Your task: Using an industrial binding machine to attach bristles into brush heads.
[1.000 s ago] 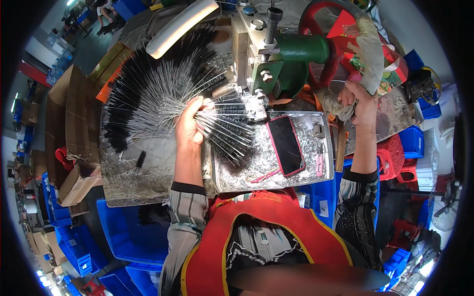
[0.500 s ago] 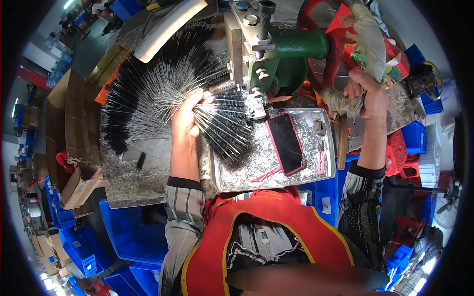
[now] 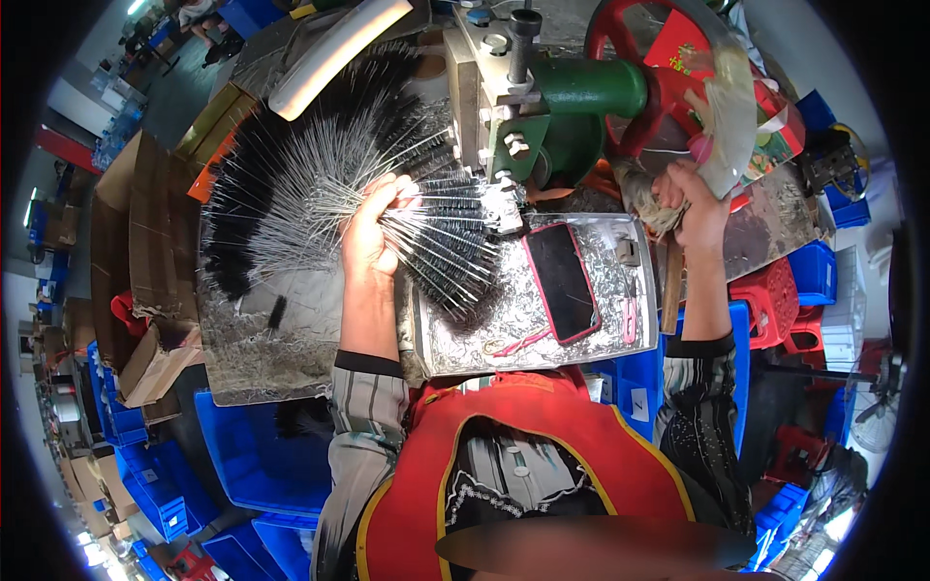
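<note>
My left hand [image 3: 373,228] is closed round the bare wire stems of a bundle of twisted-wire brushes [image 3: 441,237]. Their black bristled ends fan out to the right, with some tips at the metal jaw [image 3: 502,208] of a green hand press [image 3: 591,87]. Beside that hand, a large pile of similar brushes [image 3: 310,165] spreads over the bench. At the right, my right hand [image 3: 699,208] is wrapped round a cloth-covered handle [image 3: 654,198], below the press's red handwheel [image 3: 668,116]. Pale wrapping covers part of the wheel's rim.
A metal tray [image 3: 605,353] in front of the press holds a phone [image 3: 562,281] and a small pink-handled tool [image 3: 630,318]. A white lamp [image 3: 339,58] hangs over the pile. Cardboard boxes [image 3: 155,252] stand left; blue bins [image 3: 257,455] sit below the bench.
My right hand has moved a little left and nearer to me, with the cloth-covered handle still in it. The wheel has turned slightly. My left hand has barely shifted.
</note>
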Demonstrator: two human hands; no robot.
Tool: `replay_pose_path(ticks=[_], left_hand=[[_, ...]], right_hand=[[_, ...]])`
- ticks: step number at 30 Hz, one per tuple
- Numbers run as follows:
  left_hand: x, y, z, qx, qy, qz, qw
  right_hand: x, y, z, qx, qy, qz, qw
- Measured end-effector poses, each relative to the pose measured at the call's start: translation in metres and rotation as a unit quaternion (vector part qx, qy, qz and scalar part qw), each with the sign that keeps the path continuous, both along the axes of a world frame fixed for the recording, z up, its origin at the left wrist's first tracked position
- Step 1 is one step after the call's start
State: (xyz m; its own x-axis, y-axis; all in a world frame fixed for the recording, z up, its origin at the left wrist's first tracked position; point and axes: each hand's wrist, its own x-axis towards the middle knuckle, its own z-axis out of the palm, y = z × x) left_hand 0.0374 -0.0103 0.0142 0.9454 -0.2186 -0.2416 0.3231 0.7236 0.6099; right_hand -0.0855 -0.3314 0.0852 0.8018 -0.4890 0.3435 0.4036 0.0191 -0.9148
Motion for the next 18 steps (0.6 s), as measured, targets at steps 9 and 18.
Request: replay_pose_path(ticks=[9,18], left_hand=[[-0.001,-0.004,-0.003,-0.031,-0.005,0.027,0.999],[0.000,-0.010,0.000,-0.040,-0.002,0.030,0.999]], right_hand=[[-0.003,0.004,0.053,-0.021,0.154,-0.021,0.988],[0.001,0.015,-0.011,-0.001,-0.022,-0.142,0.990]])
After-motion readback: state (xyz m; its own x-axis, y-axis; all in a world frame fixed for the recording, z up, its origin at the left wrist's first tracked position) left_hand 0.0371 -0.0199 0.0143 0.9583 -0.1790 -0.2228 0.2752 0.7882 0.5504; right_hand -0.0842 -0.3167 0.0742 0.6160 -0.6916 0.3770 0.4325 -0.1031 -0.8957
